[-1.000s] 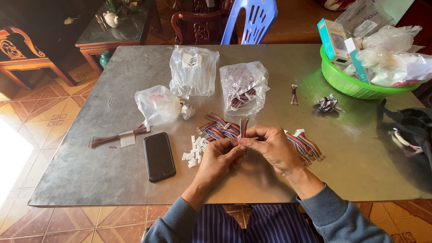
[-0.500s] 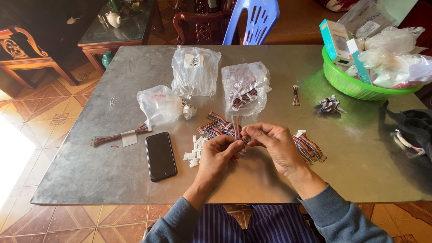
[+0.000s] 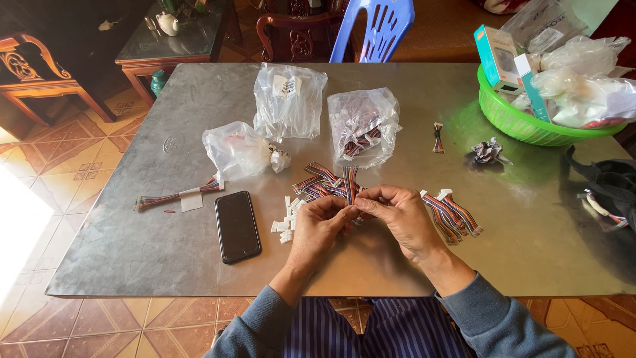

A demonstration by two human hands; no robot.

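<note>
My left hand [image 3: 322, 224] and my right hand [image 3: 399, 215] meet over the middle of the grey metal table [image 3: 165, 199], fingertips pinched together on a short multicoloured ribbon cable [image 3: 350, 180] that sticks up and away from them. Whether a white connector sits between the fingertips is hidden. Behind the hands lies a loose pile of similar striped cables [image 3: 318, 182]. Several small white connectors [image 3: 286, 222] are scattered just left of my left hand. More finished-looking cables with white ends [image 3: 452, 212] lie right of my right hand.
A black phone [image 3: 237, 225] lies left of the hands, beyond it a taped cable bundle [image 3: 173, 197]. Three clear plastic bags [image 3: 289, 99] [image 3: 362, 126] [image 3: 237, 150] sit farther back. A green basket [image 3: 523, 122] with boxes and bags stands at the far right, a black bag [image 3: 606, 192] beside it.
The hands stay pinched on the cable; it has tilted slightly between the fingers. Nothing else on the table has moved.
</note>
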